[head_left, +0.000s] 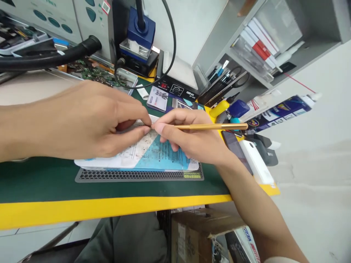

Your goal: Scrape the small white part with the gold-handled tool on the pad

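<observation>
Left hand pinches down on a blue-and-white packet lying on the perforated mat on the surface. Right hand grips a gold tool, tip at the packet. Metal tray behind holds green circuit boards.

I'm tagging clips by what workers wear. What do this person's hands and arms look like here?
Both are bare: the left hand and right hand have no gloves, rings or watch in view. The forearms are uncovered; a pale sleeve edge seems to show at the right arm's bottom end.
</observation>
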Demonstrator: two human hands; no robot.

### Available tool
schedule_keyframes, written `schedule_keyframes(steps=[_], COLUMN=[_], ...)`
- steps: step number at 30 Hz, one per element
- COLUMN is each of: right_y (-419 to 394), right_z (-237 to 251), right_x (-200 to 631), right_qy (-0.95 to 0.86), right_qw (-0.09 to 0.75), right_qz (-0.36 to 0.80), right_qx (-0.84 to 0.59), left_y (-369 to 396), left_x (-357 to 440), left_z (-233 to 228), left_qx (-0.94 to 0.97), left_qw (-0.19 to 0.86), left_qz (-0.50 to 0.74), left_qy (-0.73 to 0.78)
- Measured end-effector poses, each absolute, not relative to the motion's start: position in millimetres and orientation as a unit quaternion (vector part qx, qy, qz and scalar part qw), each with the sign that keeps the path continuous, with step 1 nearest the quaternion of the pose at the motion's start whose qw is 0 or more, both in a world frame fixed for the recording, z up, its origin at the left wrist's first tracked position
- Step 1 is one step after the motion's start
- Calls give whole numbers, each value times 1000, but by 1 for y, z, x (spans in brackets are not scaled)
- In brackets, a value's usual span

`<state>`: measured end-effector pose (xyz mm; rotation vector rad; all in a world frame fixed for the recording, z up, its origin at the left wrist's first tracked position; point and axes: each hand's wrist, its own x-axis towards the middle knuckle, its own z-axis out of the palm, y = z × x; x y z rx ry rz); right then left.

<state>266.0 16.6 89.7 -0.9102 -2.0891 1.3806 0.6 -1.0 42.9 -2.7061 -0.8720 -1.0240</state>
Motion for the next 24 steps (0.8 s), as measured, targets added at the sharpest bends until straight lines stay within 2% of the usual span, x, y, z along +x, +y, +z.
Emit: schedule_keyframes(steps=[14,24], right_y=[17,19], right_z=[93,88], right_x=[264,266], right_qy=[-725,-724], right_qw=[208,218], right_qz=[546,551], right_qx=[-365,-354], left_y=[-6,-7], left_x=[-1,-2], left_z=[46,41], left_qx=[-899,-897], left_qw=[36,30], left_qz=[-322,-310], left_qy=[-294,-314])
